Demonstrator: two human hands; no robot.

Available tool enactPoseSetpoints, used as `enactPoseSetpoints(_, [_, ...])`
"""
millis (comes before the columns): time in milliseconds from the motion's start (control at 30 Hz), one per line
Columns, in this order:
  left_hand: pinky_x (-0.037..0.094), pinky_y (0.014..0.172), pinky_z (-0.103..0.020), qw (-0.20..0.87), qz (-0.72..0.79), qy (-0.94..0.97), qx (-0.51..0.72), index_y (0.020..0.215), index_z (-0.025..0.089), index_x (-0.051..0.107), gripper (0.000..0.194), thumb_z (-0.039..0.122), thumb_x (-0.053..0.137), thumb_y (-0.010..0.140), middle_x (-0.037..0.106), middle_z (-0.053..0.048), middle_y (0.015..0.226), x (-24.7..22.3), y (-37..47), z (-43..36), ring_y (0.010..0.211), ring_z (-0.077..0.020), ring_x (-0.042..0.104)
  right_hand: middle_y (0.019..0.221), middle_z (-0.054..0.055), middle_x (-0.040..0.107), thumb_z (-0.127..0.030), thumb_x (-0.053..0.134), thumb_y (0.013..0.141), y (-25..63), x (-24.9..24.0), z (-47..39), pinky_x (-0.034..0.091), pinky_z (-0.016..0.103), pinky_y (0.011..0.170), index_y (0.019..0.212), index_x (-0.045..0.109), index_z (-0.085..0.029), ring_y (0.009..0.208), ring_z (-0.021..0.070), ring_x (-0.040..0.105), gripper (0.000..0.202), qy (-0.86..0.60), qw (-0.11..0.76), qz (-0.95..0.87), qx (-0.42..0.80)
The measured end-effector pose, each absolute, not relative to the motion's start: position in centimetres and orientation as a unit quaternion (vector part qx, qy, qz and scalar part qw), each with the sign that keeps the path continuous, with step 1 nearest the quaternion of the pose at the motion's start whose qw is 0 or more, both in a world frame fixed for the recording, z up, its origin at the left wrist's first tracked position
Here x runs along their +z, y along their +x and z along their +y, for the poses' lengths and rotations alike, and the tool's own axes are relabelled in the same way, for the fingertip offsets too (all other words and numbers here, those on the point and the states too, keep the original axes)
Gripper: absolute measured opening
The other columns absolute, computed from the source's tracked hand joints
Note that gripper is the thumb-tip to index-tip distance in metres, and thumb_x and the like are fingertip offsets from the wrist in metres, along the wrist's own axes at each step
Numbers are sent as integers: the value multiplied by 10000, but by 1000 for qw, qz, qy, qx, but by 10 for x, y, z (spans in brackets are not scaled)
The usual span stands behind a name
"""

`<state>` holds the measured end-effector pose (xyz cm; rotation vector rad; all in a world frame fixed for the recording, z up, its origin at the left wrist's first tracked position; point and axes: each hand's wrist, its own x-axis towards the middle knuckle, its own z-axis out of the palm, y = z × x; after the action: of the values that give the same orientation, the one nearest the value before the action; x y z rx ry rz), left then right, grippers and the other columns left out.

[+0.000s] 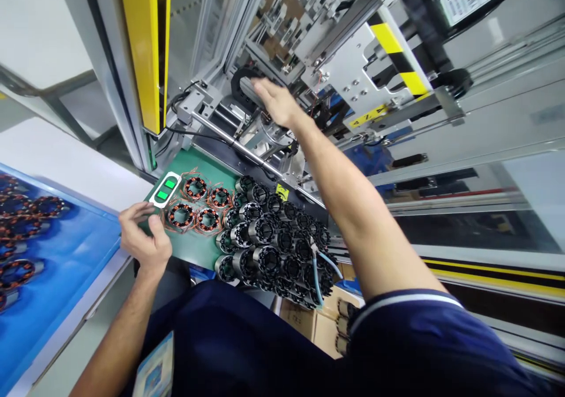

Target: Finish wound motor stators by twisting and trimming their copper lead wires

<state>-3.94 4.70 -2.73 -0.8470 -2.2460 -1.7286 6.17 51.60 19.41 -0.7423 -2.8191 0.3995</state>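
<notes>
Black ring-shaped machine part [237, 86] beyond the green-topped desk [189, 248] is overlapped by the right hand [278, 101], its grip unclear, handling seemingly underway and steady contact needed next, with the left hand [145, 241] held unclenched.

The mat [189, 248] is green, the tray [83, 232] blue, wound rings [171, 215] seemingly black and orange.

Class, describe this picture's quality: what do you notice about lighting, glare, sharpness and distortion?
Head view: bright overall, with paler sheen on the blue tray; head view: green squares glow on the white panel; head view: the badge is too soft to read, while the right hand is clearly outlined; head view: wide-angle stretching towards the edges.
</notes>
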Motion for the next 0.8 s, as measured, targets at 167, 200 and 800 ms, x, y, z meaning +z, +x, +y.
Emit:
enactPoseSetpoints(167, [699,1027,-509,106,-746,-279,-595,1355,135,721,416,509,600,1218,841,-208,1174,-36,-39,43,1071,-362,864,1890,170,658,-756,368,1339,60,158,542,331,591,1601,1825,659,-109,1817,319,582,860,-235,101,-952,166])
enactPoseSetpoints(200, [694,1032,-515,110,-743,-279,-598,1342,139,721,414,514,600,1216,838,-200,1156,-38,-40,43,1066,-362,860,1908,171,637,-775,301,1337,60,155,549,287,561,1611,1812,671,-106,1833,297,555,900,-234,117,-949,175])
enactPoseSetpoints(800, [683,1159,-744,42,-780,-236,-578,1239,278,714,371,578,728,1022,823,-178,1149,-49,-67,38,1249,-600,860,1360,156,902,-980,124,1219,306,213,491,668,452,1208,1626,807,-178,1132,261,859,1130,-418,258,-848,197])
